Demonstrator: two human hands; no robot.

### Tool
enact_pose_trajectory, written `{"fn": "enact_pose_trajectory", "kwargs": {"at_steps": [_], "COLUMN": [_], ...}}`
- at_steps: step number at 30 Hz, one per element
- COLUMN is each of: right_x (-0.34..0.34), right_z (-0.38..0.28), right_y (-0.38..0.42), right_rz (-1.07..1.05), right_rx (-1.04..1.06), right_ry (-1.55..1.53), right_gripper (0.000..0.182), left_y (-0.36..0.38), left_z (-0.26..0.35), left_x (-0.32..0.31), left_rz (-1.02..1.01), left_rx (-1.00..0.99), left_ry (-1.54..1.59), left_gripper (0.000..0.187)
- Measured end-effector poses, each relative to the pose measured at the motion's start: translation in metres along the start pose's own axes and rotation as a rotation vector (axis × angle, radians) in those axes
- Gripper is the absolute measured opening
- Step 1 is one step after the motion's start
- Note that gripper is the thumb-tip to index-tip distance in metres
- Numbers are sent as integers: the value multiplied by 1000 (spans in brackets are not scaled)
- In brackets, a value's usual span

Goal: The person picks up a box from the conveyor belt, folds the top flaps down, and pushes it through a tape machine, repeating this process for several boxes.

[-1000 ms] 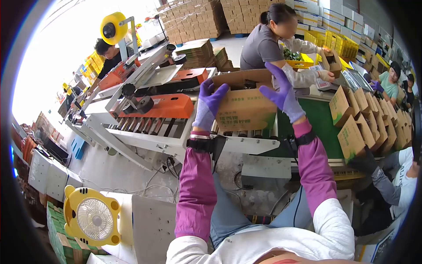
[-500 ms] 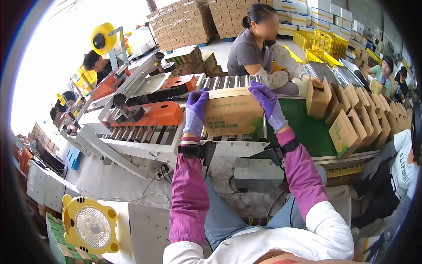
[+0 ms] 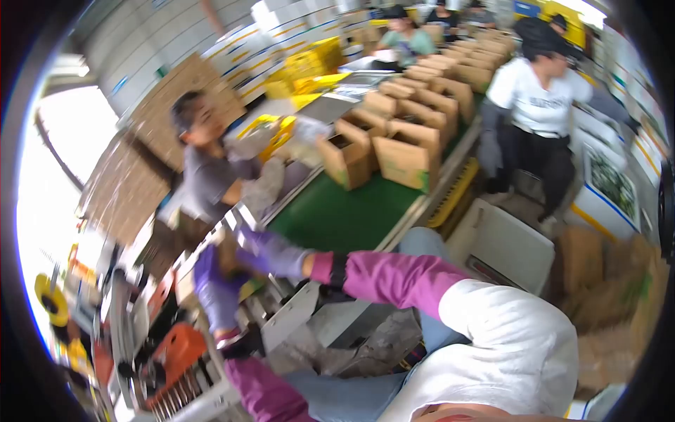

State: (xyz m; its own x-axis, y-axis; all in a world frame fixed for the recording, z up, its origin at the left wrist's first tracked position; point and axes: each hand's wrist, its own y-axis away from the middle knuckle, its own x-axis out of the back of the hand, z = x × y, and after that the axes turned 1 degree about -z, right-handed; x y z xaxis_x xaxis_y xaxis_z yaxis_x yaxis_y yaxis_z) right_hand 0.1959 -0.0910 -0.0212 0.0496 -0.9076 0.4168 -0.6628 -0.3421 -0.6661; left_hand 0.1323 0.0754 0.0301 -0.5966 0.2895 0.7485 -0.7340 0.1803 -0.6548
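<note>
My left hand [image 3: 216,288], in a purple glove, is at the roller end of the line, blurred by motion. My right hand [image 3: 271,253], also gloved in purple, reaches in beside it from the right. A brown carton [image 3: 188,285] shows partly behind my left hand; the hands and blur hide most of it. Whether my fingers hold it I cannot make out. Beyond my hands lies the green conveyor belt [image 3: 344,214], with open brown cartons [image 3: 404,155] standing upright on its far part.
A co-worker in grey [image 3: 204,169] sits across the belt. Another in a white shirt [image 3: 538,105] is at the right. The orange-guarded machine [image 3: 179,352] stands at lower left, a white container [image 3: 503,243] right of the belt. Yellow crates [image 3: 309,63] are at the back.
The view has swung right, bringing more of the belt and co-workers in. My hands, earlier gripping the carton's two upper corners, are now closer together and blurred.
</note>
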Motion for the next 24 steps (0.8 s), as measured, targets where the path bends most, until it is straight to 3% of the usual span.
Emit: {"fn": "enact_pose_trajectory", "kwargs": {"at_steps": [1, 2, 3, 4, 5, 7, 9, 18, 20, 24], "right_x": [-13, -8, -31, -32, -35, -42, -40, -40, -34, -29], "right_z": [13, 7, 17, 14, 16, 25, 24, 19, 14, 11], "right_y": [14, 25, 43, 39, 36, 36, 41, 41, 42, 45], "right_rz": [-43, -359, -224, -317, -340, -304, -466, -448, -397, -349], "right_rx": [174, 158, 100, 201, 162, 170, 59, 35, -48, 79], "right_ry": [-36, 230, 330, 492, 358, 245, 253, 296, 192, 298], "right_gripper": [38, 38, 31, 26, 28, 29, 31, 36, 36, 37], "left_y": [4, 8, 6, 5, 4, 0, 0, 48, 52, 54], "left_z": [-31, -63, -87, -99, -98, -70, -50, 28, 34, 33], "left_x": [-1, -3, -3, 2, 7, 7, -2, -56, -61, -66], "left_rz": [-4, 25, 26, 18, 14, -1, -27, -72, -80, -77], "left_rx": [27, 72, 95, 122, 143, 164, 159, 161, 170, 188], "left_ry": [5, -33, -75, -140, -197, -235, -186, 227, 271, 317], "left_gripper": [78, 77, 76, 75, 74, 73, 71, 64, 63, 60]}}
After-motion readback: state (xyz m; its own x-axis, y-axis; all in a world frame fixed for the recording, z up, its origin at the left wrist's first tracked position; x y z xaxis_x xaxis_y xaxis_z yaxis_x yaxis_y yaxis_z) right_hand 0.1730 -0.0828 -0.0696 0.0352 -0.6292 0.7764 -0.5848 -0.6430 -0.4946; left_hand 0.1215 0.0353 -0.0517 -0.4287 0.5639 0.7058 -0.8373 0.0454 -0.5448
